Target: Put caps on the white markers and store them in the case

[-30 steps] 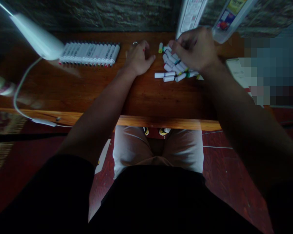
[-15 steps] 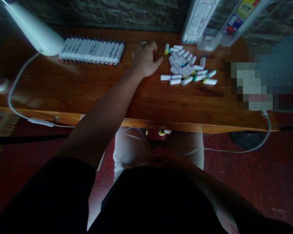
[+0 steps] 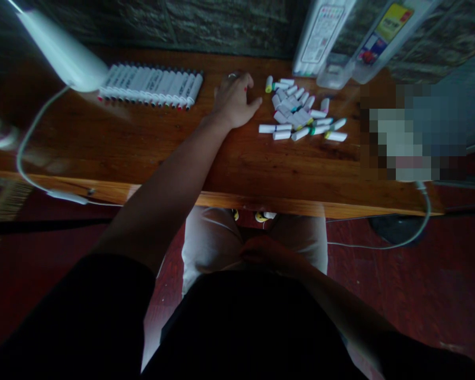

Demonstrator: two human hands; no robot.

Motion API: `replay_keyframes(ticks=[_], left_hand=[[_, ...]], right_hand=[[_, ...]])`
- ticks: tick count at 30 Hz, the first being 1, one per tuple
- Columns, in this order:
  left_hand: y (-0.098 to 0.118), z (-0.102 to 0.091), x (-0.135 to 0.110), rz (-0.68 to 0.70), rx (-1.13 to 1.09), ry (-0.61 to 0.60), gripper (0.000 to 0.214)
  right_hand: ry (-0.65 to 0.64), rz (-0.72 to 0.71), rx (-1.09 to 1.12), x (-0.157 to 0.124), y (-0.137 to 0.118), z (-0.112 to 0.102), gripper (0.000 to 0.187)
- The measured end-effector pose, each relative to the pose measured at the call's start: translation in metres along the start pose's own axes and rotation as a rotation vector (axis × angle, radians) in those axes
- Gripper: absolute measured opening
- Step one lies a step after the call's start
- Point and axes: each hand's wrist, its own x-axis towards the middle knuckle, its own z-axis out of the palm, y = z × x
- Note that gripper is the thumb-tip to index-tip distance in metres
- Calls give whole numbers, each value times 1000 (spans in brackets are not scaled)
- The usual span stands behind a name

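Observation:
My left hand (image 3: 235,101) rests on the wooden table, thumb stretched apart from the bent fingers, with nothing visible in it. A ring shows on one finger. To its left lies a tidy row of white marker pens (image 3: 150,85), side by side. On its right, close to the thumb, is a loose heap of white marker caps (image 3: 295,105), some with yellow, green or pink bands. My right hand (image 3: 263,249) lies in my lap, in deep shadow, and how its fingers are held does not show clearly.
Clear plastic cases, one with a printed label (image 3: 322,31) and another with a yellow label (image 3: 393,22), stand at the back by the stone wall. A white lamp-like object (image 3: 65,53) with a cable is at the left. A blurred-out patch (image 3: 404,142) covers the right end.
The view has shifted slightly, so the table's things appear a little displaced. My left hand stays at the same spot between pens and caps; my right hand remains in my lap.

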Motion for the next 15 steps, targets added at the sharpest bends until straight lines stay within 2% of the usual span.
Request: replay_keyframes(ticks=[3,5,7,9,12,15], left_hand=[[1,-1,-1,2,4,15,27],[1,-2,-1,-4,-13,17,27],[1,-3,-2,-8,-32,10,29],[1,-3,-2,-25,-43,-12,35],[0,-3,-1,-35,-46,-33,42],[-1,-2,-1,-20,-49,-14,38]], right_hand=[[198,132,225,2,12,1,18],[398,245,444,8,24,2,17],[506,281,527,18,38,1,22],[655,388,878,31,53,1,23],[690,408,906,50,68,2,23],[669,387,851,62,77,4,26]])
